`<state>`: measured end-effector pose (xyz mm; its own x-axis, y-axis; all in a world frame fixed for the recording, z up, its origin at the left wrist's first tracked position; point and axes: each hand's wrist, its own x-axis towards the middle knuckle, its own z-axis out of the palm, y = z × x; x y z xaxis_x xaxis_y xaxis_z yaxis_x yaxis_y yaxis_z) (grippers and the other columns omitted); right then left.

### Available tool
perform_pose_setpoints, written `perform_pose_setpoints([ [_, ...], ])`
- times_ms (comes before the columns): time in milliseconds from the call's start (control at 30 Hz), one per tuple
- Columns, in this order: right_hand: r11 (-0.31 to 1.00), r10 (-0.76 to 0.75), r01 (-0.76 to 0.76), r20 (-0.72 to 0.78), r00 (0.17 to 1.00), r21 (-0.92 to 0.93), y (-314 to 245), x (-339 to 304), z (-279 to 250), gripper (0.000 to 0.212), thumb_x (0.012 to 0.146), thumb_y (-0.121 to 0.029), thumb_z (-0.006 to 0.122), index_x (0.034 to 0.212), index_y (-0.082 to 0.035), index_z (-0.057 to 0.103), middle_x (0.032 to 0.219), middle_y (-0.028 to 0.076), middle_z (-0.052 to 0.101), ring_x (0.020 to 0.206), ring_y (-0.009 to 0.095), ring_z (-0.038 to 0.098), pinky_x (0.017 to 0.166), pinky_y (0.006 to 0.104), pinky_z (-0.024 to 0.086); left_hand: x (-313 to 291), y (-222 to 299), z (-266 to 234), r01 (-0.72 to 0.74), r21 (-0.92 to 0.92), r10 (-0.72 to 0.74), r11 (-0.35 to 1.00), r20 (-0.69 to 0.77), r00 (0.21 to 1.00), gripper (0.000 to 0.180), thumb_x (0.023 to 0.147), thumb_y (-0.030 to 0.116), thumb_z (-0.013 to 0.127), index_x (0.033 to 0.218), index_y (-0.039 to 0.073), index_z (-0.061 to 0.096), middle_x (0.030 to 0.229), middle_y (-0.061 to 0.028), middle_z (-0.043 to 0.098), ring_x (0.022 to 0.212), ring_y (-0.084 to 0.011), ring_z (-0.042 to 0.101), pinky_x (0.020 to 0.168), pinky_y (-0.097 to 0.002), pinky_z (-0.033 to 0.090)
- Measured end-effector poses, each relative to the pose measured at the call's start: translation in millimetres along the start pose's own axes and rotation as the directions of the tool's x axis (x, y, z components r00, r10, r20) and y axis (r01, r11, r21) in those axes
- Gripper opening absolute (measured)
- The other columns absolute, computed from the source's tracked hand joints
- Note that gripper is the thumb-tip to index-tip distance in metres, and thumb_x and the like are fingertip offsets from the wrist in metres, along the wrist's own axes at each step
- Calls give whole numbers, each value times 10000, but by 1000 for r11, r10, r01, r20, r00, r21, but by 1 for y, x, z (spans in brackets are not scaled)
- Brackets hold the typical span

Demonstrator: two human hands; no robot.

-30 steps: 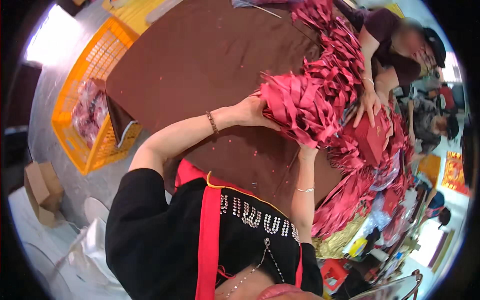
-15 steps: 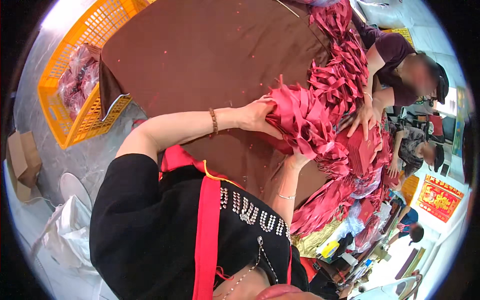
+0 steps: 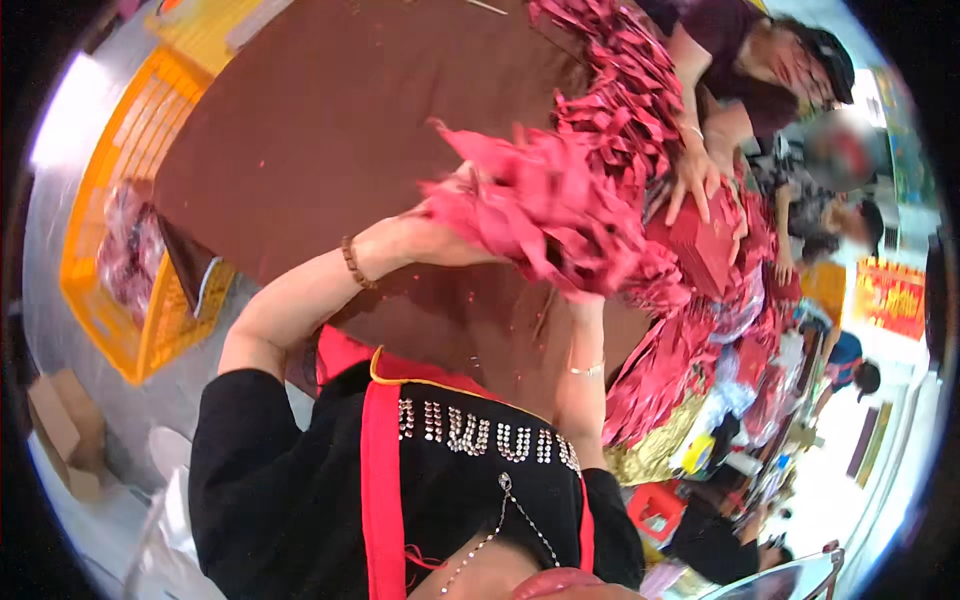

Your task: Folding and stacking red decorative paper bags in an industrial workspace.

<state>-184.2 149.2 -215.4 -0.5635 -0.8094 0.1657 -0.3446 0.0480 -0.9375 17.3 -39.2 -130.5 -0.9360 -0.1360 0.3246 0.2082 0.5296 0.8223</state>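
Well left of the left hand [image 3: 440, 240] stands an orange crate [image 3: 180, 325] holding plastic bags [image 3: 130, 250]. That hand grasps a blurred bunch of red strips [image 3: 540, 210] – spread between both hands, over the brown table [image 3: 330, 130]. The right hand [image 3: 586, 306] meets its near edge – fingers hidden, grip unclear. Farther right, a co-worker's hand [image 3: 693, 182] touches red packets [image 3: 702, 252].

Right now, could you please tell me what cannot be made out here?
In the head view:
Left hand: fingers partly hidden by the red strip bundle.
Right hand: mostly hidden by that bundle.
Bundle's strip edges: motion blur.
Clear bags in the yellow-orange crate: contents too small to tell.
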Motion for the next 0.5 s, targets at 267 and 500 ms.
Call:
perform_pose_setpoints([
  [267,947,-29,-11,121,992,322,-34,-6,6,1298,506,-48,861,1387,-105,-91,1369,130,326,1253,260,353,1034,434,316,-11,-58,19,179,-94,-163,979,160,974,430,840,146,532,1265,144,466,1312,-67,448,1208,-216,425,1027,-345,338],
  [500,696,96,-157,127,987,700,-56,-2,27,1148,606,-58,822,1382,-132,-21,1384,128,246,1243,254,363,1009,430,365,-7,-35,29,301,-931,-301,204,233,925,586,883,266,533,1356,21,289,1369,-155,360,1237,-281,397,1023,-402,365],
])
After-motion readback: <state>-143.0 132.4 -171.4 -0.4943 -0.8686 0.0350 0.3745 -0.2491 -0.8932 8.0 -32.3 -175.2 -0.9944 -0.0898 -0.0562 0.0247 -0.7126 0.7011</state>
